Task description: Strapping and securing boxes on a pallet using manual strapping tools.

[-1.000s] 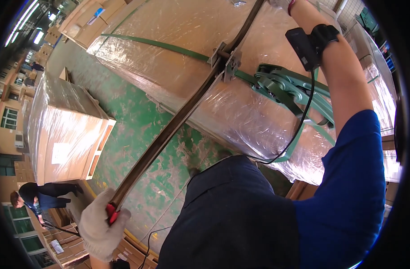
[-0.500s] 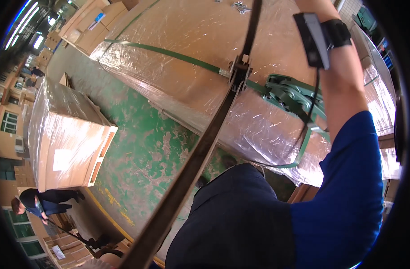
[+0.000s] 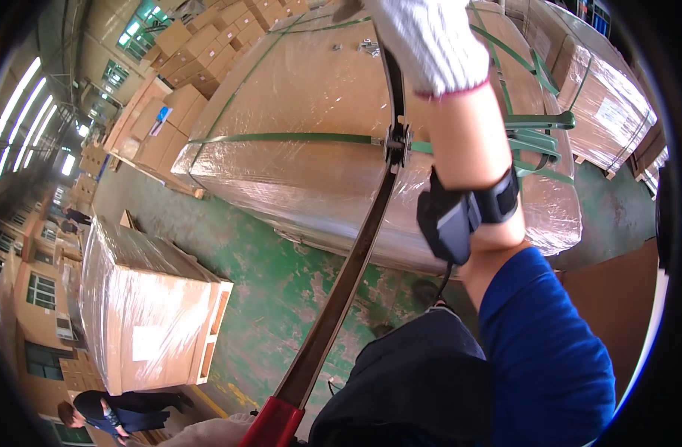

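A long-handled strapping sealer has its jaws on a green strap that runs across a film-wrapped carton load. At the lower edge my left hand, in a pale glove, is closed on its red grip; the fingers are partly cut off. My right hand, in a white knitted glove, reaches to the far handle at the top edge and closes on it; its fingertips are out of view. Right of my forearm a green strap tensioner sits on the load.
Another wrapped carton stands on a pallet to the left. Beside it a person bends over. Stacked cartons rise at the back, and a further wrapped load stands at the right. The floor is worn green.
My right arm has swung left and come down into view, so the gloved hand now shows. The view has shifted, and the red grip and left glove now show at the bottom.
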The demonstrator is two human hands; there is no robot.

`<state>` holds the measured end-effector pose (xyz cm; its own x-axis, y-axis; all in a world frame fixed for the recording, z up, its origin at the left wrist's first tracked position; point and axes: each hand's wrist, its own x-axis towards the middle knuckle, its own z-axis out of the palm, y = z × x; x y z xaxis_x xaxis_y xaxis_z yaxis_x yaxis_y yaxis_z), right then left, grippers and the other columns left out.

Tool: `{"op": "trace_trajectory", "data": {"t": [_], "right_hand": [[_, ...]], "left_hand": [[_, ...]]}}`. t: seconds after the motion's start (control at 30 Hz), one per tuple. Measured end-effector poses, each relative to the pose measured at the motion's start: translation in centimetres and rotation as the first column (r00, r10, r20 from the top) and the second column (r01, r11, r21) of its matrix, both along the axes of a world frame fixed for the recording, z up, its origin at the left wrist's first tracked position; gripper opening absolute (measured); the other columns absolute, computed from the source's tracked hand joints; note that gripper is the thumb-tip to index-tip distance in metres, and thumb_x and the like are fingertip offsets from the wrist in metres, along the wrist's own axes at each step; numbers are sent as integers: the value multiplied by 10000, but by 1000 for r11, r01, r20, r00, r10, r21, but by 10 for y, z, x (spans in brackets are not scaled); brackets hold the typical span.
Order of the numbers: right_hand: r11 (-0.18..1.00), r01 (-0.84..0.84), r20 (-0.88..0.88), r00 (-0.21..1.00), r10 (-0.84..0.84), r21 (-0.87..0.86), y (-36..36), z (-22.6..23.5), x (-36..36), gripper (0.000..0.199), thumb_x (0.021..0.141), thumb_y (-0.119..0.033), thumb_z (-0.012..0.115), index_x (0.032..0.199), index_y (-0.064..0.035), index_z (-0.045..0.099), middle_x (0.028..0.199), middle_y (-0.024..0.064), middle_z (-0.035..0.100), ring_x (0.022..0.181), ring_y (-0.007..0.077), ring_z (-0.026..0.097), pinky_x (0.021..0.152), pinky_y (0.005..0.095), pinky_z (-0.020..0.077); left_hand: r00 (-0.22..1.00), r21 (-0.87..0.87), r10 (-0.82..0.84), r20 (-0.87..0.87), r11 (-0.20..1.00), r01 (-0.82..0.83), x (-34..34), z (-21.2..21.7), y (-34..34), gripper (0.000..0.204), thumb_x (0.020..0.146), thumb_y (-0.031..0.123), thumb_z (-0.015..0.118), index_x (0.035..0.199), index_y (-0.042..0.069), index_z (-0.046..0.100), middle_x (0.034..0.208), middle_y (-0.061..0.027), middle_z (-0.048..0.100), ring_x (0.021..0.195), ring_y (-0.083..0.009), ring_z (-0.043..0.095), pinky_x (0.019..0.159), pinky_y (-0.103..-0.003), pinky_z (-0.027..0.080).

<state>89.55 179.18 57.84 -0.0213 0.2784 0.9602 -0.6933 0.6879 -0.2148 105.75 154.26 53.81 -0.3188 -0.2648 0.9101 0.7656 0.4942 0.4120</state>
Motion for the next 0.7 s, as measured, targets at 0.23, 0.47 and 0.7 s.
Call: {"op": "trace_trajectory", "data": {"t": [0.23,0.47,0.7], "right_hand": [[962,-264,175,953,247,77,-56,-28,59,401,920,-474,710,871,-80,660,677,71,629,649,293,663,597,388,536],[718,-640,533,723,440,276,-77,-56,97,550,640,-316,777,1136,-86,714,904,117,699,813,379,664,759,468,511],[706,-639,476,744,468,305,-63,-58,99,478,878,-338,605,1154,50,650,864,170,661,724,337,635,680,440,495]], "left_hand": [[980,-7,-198,29,980,198,-41,-4,22,640,894,475,707,1378,87,551,1276,-161,607,1162,-354,647,1017,-559,539],[975,-41,28,-222,998,-38,-13,42,-18,670,870,470,733,1394,100,539,1316,-173,595,1233,-371,627,1062,-582,516],[937,-146,-300,-180,950,276,29,66,-1,657,869,-197,398,1507,-41,417,1481,-240,520,1474,-307,429,1190,-399,374]]}}
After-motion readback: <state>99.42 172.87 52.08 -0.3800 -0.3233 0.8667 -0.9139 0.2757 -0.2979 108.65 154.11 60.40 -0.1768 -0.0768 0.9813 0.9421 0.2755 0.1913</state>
